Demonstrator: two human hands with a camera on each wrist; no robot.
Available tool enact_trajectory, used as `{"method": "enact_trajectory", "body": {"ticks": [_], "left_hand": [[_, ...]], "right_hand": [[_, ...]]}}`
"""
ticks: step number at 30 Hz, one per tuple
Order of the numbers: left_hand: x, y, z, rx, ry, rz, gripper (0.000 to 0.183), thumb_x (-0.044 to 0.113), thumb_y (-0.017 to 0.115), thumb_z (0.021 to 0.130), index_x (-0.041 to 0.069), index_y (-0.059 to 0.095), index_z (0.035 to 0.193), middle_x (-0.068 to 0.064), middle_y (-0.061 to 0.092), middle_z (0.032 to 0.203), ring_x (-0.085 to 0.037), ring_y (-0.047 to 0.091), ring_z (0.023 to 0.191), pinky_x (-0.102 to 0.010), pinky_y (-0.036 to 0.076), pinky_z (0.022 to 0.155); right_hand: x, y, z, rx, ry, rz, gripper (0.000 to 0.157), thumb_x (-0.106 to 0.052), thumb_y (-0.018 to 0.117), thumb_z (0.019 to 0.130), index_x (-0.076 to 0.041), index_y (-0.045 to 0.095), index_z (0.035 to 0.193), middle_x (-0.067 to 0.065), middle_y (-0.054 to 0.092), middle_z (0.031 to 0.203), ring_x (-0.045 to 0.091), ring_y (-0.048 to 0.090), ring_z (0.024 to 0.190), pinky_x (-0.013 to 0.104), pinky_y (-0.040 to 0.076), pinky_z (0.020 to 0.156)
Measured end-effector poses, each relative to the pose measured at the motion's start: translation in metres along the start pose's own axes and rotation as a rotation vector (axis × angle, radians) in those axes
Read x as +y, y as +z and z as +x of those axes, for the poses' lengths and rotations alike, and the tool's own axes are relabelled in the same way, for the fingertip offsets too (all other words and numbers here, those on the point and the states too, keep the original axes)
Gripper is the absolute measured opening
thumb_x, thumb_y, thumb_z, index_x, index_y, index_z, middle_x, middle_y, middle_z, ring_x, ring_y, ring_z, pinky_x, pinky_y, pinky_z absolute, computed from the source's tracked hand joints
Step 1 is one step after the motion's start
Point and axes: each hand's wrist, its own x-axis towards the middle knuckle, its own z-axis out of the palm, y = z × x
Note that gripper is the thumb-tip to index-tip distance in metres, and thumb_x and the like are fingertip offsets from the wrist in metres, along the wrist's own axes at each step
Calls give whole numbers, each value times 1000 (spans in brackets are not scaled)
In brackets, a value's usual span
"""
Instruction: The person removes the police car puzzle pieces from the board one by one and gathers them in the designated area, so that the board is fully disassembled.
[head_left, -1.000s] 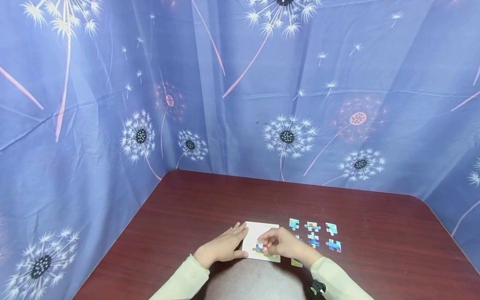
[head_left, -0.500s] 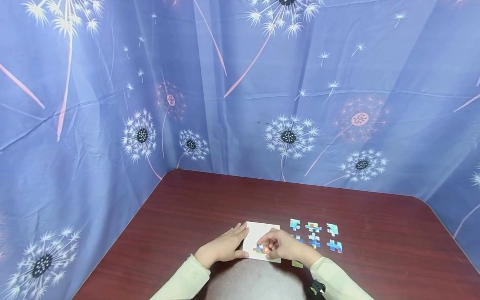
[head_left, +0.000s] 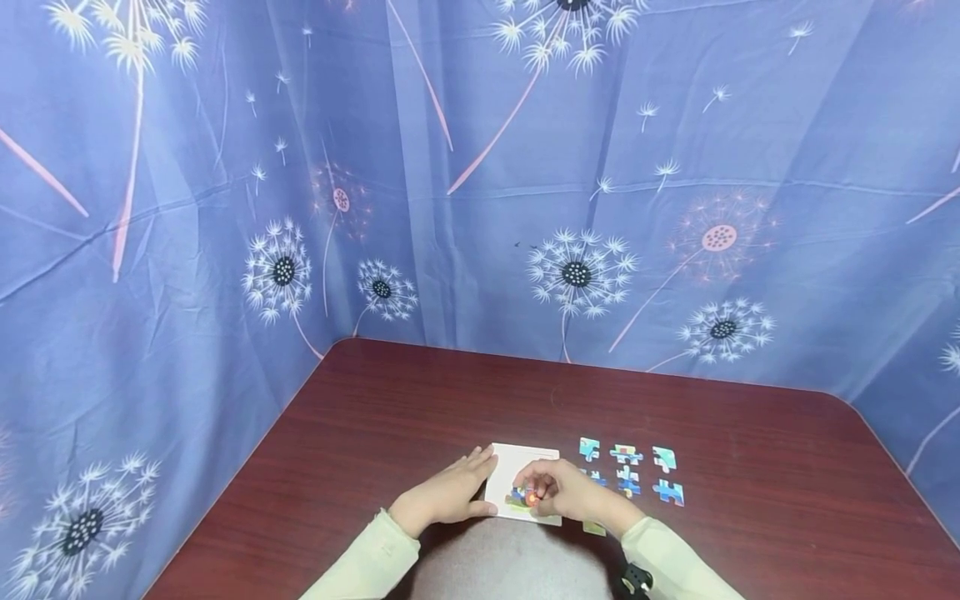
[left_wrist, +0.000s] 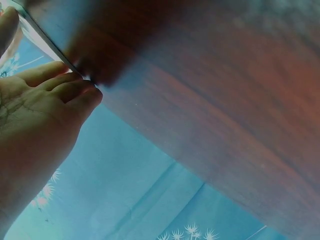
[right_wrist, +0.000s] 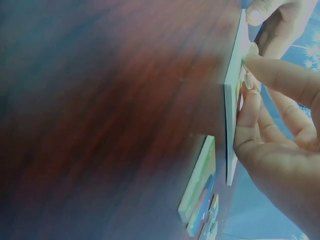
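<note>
A white puzzle tray [head_left: 507,460] lies flat on the table. My left hand [head_left: 444,495] rests along its left edge with the fingers straight; the left wrist view also shows those fingers [left_wrist: 65,85] at the tray's rim. My right hand [head_left: 576,495], thumb and fingertips bent together, pinches a small jigsaw piece [head_left: 532,497] with a red round print over the tray's lower part. Beside it, a coloured piece [head_left: 516,497] lies in the tray. In the right wrist view the pinched piece [right_wrist: 248,80] is tilted close over the tray, partly hidden by the fingers.
Several loose jigsaw pieces [head_left: 626,454] lie in rows right of the tray. A greenish piece [head_left: 594,527] sits near my right wrist, which wears a black band [head_left: 636,577]. The dark red table [head_left: 405,400] is bordered by blue dandelion curtains [head_left: 480,250].
The pinched piece has turned slightly in my right fingertips, and more of its red print shows. My left hand has stayed in place on the tray's edge.
</note>
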Motion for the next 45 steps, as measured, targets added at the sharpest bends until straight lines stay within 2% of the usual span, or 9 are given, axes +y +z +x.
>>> {"method": "enact_trajectory", "body": {"ticks": [5,10,16,23,30,37,45], "left_hand": [[0,0,1,1,-8,4,72,35,64,91,-7,37,143,-21,28,154,-36,29,140,-44,27,114],[1,-1,1,2,-7,7,72,35,64,91,-6,37,144,-20,28,154,-36,29,140,-44,27,114],[1,-1,1,7,1,12,72,35,64,91,-7,38,143,-21,28,153,-36,30,140,-44,27,113],[2,1,1,0,-3,30,72,36,63,92,-6,37,144,-21,29,153,-35,30,140,-43,27,114],[-1,2,0,-7,-6,24,73,38,62,92,-6,36,144,-20,27,154,-33,28,141,-43,26,114],[-2,3,0,-6,-5,25,74,39,62,92,-5,36,145,-20,26,154,-33,28,141,-43,26,114],[-4,4,1,3,5,27,73,38,62,92,-6,36,144,-20,28,154,-34,28,141,-43,26,114]], "right_hand": [[1,-1,-1,20,-68,38,22,7,62,86,5,66,108,16,66,81,11,61,71,22,51,63],[-1,-3,-2,50,-103,50,19,1,64,88,8,66,106,20,66,81,10,62,72,23,52,65],[-7,-11,-5,80,-43,43,20,0,63,90,3,68,109,15,67,83,12,61,70,28,55,63],[-3,-21,-17,136,5,13,20,-6,64,91,-1,69,109,9,66,88,8,56,71,24,50,62],[0,-37,-35,147,36,90,23,-5,61,93,5,65,113,16,64,91,26,65,72,40,57,63],[9,-50,-53,187,10,94,24,-3,61,92,9,63,112,19,65,92,19,64,72,39,58,63],[17,-64,-79,170,1,91,23,-3,61,92,12,63,110,20,66,88,20,66,69,39,57,61]]}}
